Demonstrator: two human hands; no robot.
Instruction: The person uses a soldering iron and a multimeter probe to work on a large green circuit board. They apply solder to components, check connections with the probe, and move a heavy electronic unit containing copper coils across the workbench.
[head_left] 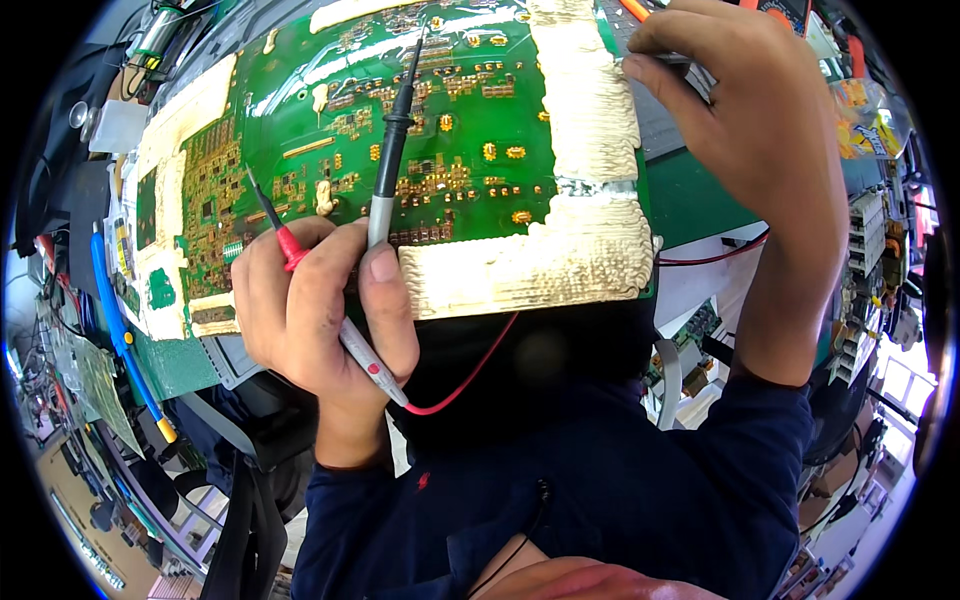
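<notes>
A green circuit board (300,110) with thick cream-coloured sealant along its borders fills the upper middle. My left hand (320,300) grips two test probes over its near edge. The black-and-grey probe (397,130) points up across the components; the red-and-grey one (290,240) has its tip angled up-left, with a red lead hanging below. My right hand (730,100) is at the board's upper right, thumb and bent fingers apart with nothing visible between them, near an orange tool handle (635,10) that is mostly cut off by the frame's edge.
An orange-and-black device (785,15) and a plastic packet (868,120) lie at upper right. A blue tool with yellow end (128,340) lies left of the board on a green mat (175,360). Stacked electronic parts (865,280) are at the right; a chair (225,440) is lower left.
</notes>
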